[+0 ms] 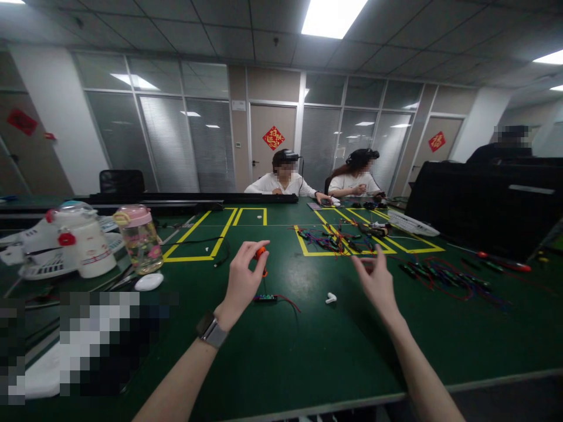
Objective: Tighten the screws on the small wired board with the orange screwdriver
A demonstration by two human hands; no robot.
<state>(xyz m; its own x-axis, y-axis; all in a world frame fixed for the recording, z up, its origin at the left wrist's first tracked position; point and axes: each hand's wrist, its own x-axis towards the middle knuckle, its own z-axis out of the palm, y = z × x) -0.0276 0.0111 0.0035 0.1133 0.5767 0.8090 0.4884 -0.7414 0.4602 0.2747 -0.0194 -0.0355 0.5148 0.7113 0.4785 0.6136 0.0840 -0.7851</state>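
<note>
My left hand (245,275) is closed round an orange-handled screwdriver (261,252). The tool stands nearly upright, its thin shaft pointing down at a small green circuit board (267,298) with red wires running off to the right. Whether the tip touches the board I cannot tell. On the other side, my right hand (376,275) is held over the green table with its fingers apart and nothing visible in them. Just beyond its fingertips lies a tangle of wired circuit boards (328,239). Between my hands rests a white earbud-shaped piece (331,298).
More wired boards (453,278) lie to the right, near a black monitor (479,205) and a white keyboard (412,224). At left stand a pink-lidded bottle (138,240), a white jug (88,246) and a white mouse (149,282). Two people sit across the table.
</note>
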